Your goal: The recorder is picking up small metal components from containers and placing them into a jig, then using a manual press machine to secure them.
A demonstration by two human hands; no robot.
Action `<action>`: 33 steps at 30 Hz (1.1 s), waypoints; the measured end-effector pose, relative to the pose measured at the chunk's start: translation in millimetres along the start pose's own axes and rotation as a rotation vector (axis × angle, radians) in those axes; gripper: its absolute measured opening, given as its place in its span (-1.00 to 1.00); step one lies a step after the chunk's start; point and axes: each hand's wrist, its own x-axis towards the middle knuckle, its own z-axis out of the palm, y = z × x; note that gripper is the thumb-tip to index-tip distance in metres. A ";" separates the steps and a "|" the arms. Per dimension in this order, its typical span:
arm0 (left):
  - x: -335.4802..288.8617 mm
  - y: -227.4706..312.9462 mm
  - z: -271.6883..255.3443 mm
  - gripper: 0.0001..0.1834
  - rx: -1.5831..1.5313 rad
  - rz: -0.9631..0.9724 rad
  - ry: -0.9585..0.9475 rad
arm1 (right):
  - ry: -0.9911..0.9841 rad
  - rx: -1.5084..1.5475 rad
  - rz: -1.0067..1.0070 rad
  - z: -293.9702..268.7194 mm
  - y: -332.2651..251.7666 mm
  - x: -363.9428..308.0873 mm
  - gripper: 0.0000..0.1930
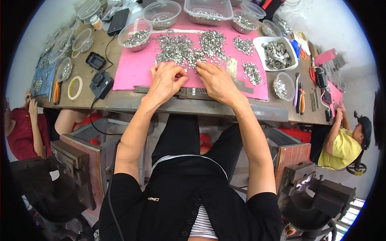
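Note:
Small silvery metal pieces lie in a wide heap (175, 47) on a pink mat (130, 70), with a second heap (212, 43) beside it. My left hand (165, 82) is at the near edge of the wide heap, thumb and fingertips pinched together; whatever they hold is too small to make out. Fingers stretched forward, my right hand (218, 83) reaches its tips to the loose pieces between the heaps. Below both hands, a dark metal strip (193, 93) runs along the table's front edge, partly covered by my wrists.
Clear plastic bowls (136, 35) and a tub (209, 17) of metal pieces line the back. At right are a white tray (277, 54), a small bowl (284, 86) and pliers (302, 98). A corded black device (101, 84) sits left. Other people work at both sides.

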 end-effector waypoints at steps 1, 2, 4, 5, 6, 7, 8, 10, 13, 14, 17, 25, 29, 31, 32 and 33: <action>-1.0 -1.2 0.1 -0.85 0.007 0.010 0.006 | -0.002 0.002 -0.005 -5.3 -2.7 -5.5 -0.67; -0.9 -1.4 -0.4 -0.85 0.008 0.006 0.008 | -0.062 0.035 -0.001 -12.8 -4.4 -11.0 -0.70; -0.3 -0.9 -0.8 -0.84 -0.015 -0.009 0.000 | -0.077 0.095 -0.044 -23.5 -4.6 -18.3 -0.76; -0.7 -0.5 -0.4 -0.84 -0.013 -0.013 0.002 | -0.078 0.098 -0.048 -27.9 -4.4 -20.2 -0.76; -0.5 0.3 0.9 -0.84 -0.024 -0.013 0.025 | -0.050 0.199 -0.001 -32.6 -4.1 -22.4 -0.76; -0.9 0.5 1.6 -0.84 -0.035 -0.013 0.048 | -0.022 0.301 0.046 -34.9 -3.4 -24.0 -0.77; -2.4 0.5 1.3 -0.84 -0.035 -0.015 0.048 | 0.087 0.256 -0.006 -33.5 -0.2 -22.9 -0.77; -3.4 1.5 0.4 -0.85 0.077 0.013 0.078 | 0.084 0.303 0.139 -38.4 -0.8 -22.5 -0.79; -2.7 2.2 -5.2 -0.86 0.070 0.008 0.020 | 0.115 0.362 0.301 -36.2 -0.2 -22.0 -0.83; -2.2 2.2 -7.8 -0.86 0.070 0.008 0.020 | 0.139 0.301 0.272 -33.3 0.5 -22.4 -0.84; 0.0 1.2 -12.3 -0.86 -0.010 -0.012 -0.052 | 0.175 0.236 0.242 -22.0 3.9 -21.0 -0.86; -0.6 0.9 -10.2 -0.87 0.033 -0.010 -0.054 | 0.244 0.083 0.250 2.7 -1.7 -0.8 -0.90; -0.5 -0.3 -10.3 -0.87 0.035 0.001 -0.063 | 0.277 -0.036 0.232 9.6 -0.5 1.8 -0.87; -0.5 -1.1 -13.0 -0.86 0.005 0.005 -0.086 | 0.268 -0.023 0.245 10.1 0.1 1.5 -0.86; -0.5 -1.0 -13.7 -0.86 0.004 0.005 -0.086 | 0.276 -0.026 0.220 9.7 0.2 0.2 -0.87; -1.0 -0.8 -14.7 -0.85 -0.001 0.006 -0.094 | 0.283 -0.028 0.194 9.5 0.3 -0.6 -0.88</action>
